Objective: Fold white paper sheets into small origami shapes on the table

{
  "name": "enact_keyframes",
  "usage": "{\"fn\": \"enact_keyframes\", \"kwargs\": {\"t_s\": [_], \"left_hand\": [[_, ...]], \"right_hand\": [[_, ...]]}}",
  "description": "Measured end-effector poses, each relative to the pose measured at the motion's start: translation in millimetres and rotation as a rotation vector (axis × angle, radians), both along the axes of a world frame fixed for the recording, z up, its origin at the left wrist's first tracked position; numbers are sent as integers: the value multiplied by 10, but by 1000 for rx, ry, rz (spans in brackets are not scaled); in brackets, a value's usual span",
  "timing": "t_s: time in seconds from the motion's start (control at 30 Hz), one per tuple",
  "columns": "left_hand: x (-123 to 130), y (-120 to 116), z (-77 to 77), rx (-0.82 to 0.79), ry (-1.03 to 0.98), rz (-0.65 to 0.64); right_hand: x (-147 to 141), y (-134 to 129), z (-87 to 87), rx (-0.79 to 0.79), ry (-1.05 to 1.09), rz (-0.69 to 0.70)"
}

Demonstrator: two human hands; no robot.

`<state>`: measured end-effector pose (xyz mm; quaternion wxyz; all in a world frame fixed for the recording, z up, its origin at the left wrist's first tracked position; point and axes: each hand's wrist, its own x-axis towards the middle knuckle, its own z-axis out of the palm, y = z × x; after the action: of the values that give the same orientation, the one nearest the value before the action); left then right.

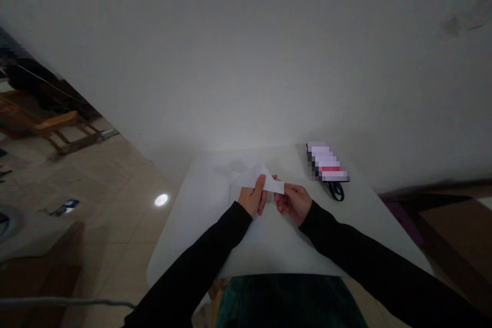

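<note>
A folded sheet of white paper (251, 177) is held up over the white table, with a pointed top and a narrow strip sticking out to the right. My left hand (252, 197) grips its lower middle, thumb on the front face and fingers behind. At the strip's right end, my right hand (294, 201) pinches the paper between thumb and fingers; some of those fingertips are hidden behind it. Flat white sheets (203, 200) lie on the table beneath and left of my hands.
The white table (284, 251) stands against a grey wall (246, 61). A phone (328, 163) with a lit screen and a black strap lies at its back right. A wooden chair (57, 123) stands on the tiled floor to the left, with a cable at lower left.
</note>
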<state>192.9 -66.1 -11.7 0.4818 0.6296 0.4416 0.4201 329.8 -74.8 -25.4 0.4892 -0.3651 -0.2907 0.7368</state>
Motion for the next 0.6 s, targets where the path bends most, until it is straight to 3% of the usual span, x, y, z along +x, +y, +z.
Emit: {"fn": "enact_keyframes", "kwargs": {"t_s": [0.4, 0.6], "left_hand": [[17, -11, -33, -52, -32, -14], [36, -24, -50, -54, -28, 13]], "right_hand": [[-37, -44, 53, 39, -103, -72], [-5, -29, 17, 219, -189, -97]]}}
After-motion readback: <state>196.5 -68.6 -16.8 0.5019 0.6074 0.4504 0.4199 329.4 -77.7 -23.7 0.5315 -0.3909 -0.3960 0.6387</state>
